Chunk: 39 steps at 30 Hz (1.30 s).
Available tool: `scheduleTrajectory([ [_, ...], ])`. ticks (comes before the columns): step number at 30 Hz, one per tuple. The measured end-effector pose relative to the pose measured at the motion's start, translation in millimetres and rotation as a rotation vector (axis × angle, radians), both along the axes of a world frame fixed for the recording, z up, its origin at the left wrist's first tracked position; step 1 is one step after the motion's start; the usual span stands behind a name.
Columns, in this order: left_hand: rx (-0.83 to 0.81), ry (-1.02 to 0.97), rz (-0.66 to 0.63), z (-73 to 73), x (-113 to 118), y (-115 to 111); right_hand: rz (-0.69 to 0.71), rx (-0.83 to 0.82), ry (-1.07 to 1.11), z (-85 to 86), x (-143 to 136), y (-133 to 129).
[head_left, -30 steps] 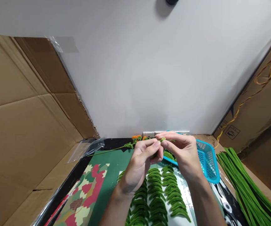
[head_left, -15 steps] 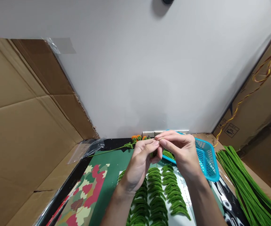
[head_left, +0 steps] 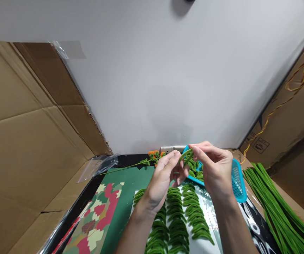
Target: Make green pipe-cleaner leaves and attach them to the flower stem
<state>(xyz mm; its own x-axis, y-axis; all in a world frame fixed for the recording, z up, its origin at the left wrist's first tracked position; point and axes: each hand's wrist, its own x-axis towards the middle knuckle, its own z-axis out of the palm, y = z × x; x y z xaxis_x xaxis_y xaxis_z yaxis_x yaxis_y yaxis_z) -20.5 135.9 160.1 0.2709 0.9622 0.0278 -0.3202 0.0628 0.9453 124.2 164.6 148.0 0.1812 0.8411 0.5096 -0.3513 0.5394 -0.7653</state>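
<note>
A short green pipe cleaner point(head_left: 187, 153), bent into a narrow loop, is held up between my two hands above the table. My right hand point(head_left: 217, 170) pinches its upper end with thumb and forefinger. At its lower left end are the pressed-together thumb and forefinger of my left hand point(head_left: 162, 178), the other fingers curling below; the exact contact is partly hidden. Beneath my forearms, several rows of curved green pipe cleaner pieces point(head_left: 177, 225) lie on a white sheet point(head_left: 206, 245). Behind my right hand a blue basket point(head_left: 238, 180) holds more small green pieces point(head_left: 193, 169).
Long green pipe cleaners point(head_left: 279, 208) lie at the right beside scissors point(head_left: 254, 227). An orange-flowered stem point(head_left: 131, 167) rests at the back left, near a clear plastic bag point(head_left: 96, 167). A camouflage-patterned sheet point(head_left: 96, 218) lies on the green mat point(head_left: 133, 181). Cardboard panels point(head_left: 30, 141) flank the table.
My hands, close together before, have moved apart, the right one shifting rightward. The looped green pipe cleaner now shows between them, and more of the basket's contents is visible.
</note>
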Motion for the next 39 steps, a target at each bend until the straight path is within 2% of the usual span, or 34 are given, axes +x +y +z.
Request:
scheduleTrajectory([
  [6,0.025,-0.070,-0.069,-1.2,4.7,-1.8,0.131,-0.067,0.140,4.1,3.7,0.0],
  [11,0.079,-0.171,-0.068,-2.4,12.5,-3.2,0.130,-0.099,0.157,3.6,8.3,1.3],
  [16,0.003,-0.289,-0.033,-1.4,20.7,-2.2,0.161,-0.143,0.228,2.4,6.1,2.4],
  [19,0.010,-0.354,-0.034,-1.0,21.8,-1.1,0.175,-0.134,0.238,1.3,4.5,2.7],
  [21,0.015,-0.373,-0.015,-1.8,20.5,-0.3,0.146,-0.102,0.184,1.6,5.6,2.1],
  [27,-0.036,-0.255,0.028,-7.8,16.0,3.1,-0.095,0.077,-0.118,6.4,14.8,-2.1],
  [32,-0.064,-0.222,0.001,-11.1,16.4,4.7,-0.074,0.069,-0.102,4.2,15.5,1.1],
  [39,-0.102,-0.344,-0.047,-16.0,24.8,4.7,-0.079,0.064,-0.083,2.9,16.7,4.0],
])
